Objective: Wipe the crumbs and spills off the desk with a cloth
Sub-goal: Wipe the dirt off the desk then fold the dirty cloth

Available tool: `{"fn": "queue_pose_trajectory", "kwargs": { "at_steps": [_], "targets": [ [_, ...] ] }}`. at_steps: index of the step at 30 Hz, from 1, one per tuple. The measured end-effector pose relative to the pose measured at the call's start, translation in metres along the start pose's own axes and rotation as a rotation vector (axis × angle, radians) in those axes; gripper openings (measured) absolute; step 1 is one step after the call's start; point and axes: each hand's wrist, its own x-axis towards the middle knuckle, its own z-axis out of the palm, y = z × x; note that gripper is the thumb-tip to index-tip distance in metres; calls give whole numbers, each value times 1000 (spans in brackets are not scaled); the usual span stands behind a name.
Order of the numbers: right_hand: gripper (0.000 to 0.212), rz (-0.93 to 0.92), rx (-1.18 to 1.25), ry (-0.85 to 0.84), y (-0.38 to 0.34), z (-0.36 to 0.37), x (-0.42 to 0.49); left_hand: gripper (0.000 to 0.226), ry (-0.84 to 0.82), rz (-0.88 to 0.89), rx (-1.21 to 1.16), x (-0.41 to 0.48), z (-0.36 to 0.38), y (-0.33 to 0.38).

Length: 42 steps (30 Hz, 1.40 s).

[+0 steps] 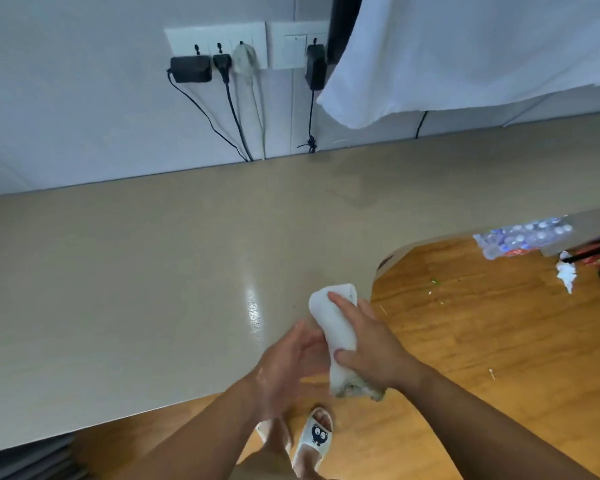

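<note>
Cloth [338, 336]: white, rolled into a tube, held above the desk's near edge, lower end dirty and hanging past that edge.
Right hand [371, 355]: wrapped around the cloth, fingers over its top, thumb at its side.
Left hand [288, 368]: fingers loosely spread, palm turned toward the cloth, fingertips just beside it; contact unclear.
Desk [136, 271]: beige, glossy, bare.
Floor [482, 341]: wooden, small scraps scattered.
Wall sockets [219, 46]: several plugs in.

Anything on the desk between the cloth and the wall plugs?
No. In the head view, the desk looks bare from the cloth to the plugs, apart from glare.
</note>
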Motion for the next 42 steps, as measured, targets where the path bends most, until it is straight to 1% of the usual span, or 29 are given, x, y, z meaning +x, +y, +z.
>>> {"fn": "queue_pose_trajectory", "kwargs": {
  "at_steps": [1, 2, 3, 4, 5, 6, 7, 8, 9, 10, 11, 14, 17, 20, 21, 23, 25, 26, 29, 31, 33, 35, 38, 40, 42],
  "targets": [
    [98, -28, -75, 10, -3, -10, 22, 54, 80, 64, 4, 6, -13, 13],
    [96, -54, -143, 30, -5, -18, 44, 42, 200, 156, 89, 15, -30, 24],
    [94, -80, -196, 53, -6, -26, 67, 29, 342, 282, 296, 23, -48, 36],
    [92, -103, -240, 73, -7, -31, 89, 25, 495, 414, 615, 36, -71, 44],
    [90, -115, -278, 84, -9, -34, 110, 34, 608, 512, 962, 47, -95, 50],
    [88, -107, -307, 85, -11, -35, 128, 48, 680, 533, 1261, 55, -116, 53],
    [85, -76, -333, 75, -13, -34, 142, 58, 711, 455, 1454, 59, -134, 56],
    [84, -45, -358, 71, -15, -32, 151, 62, 728, 360, 1597, 62, -148, 59],
    [83, -26, -379, 84, -16, -28, 155, 63, 721, 273, 1692, 66, -161, 59],
    [84, -24, -405, 106, -16, -22, 154, 63, 706, 222, 1746, 70, -169, 59],
    [85, -45, -437, 118, -14, -15, 150, 63, 694, 233, 1786, 70, -172, 59],
    [92, -230, -514, 73, -8, 13, 121, 61, 706, 287, 1779, 71, -174, 55],
    [100, -413, -633, -10, -2, 38, 84, 56, 734, 272, 1751, 68, -170, 57],
    [101, -558, -705, -170, 11, 43, 44, 55, 722, 236, 1724, 65, -162, 65],
    [98, -582, -705, -228, 18, 39, 34, 54, 720, 233, 1720, 64, -158, 65],
    [86, -594, -671, -312, 33, 24, 21, 54, 710, 237, 1712, 62, -149, 61],
    [72, -545, -589, -372, 47, 3, 13, 54, 683, 245, 1707, 63, -138, 55],
    [71, -501, -530, -369, 54, -13, 9, 54, 661, 254, 1714, 65, -129, 52],
    [87, -241, -340, -244, 81, -69, 10, 53, 599, 273, 1746, 78, -95, 45],
    [85, -111, -248, -97, 98, -104, 23, 53, 583, 278, 1758, 91, -68, 43],
    [81, -35, -138, 63, 116, -137, 42, 54, 597, 291, 1769, 108, -36, 43],
    [77, -9, -65, 123, 131, -160, 63, 55, 618, 267, 1760, 127, -6, 48],
    [74, -50, 13, 109, 152, -191, 97, 57, 659, 204, 1713, 159, 35, 62],
    [72, -28, 59, 177, 167, -222, 120, 57, 693, 182, 1669, 180, 56, 76],
    [73, 13, 50, 269, 181, -260, 149, 57, 732, 155, 1630, 198, 71, 91]
  ]
}}
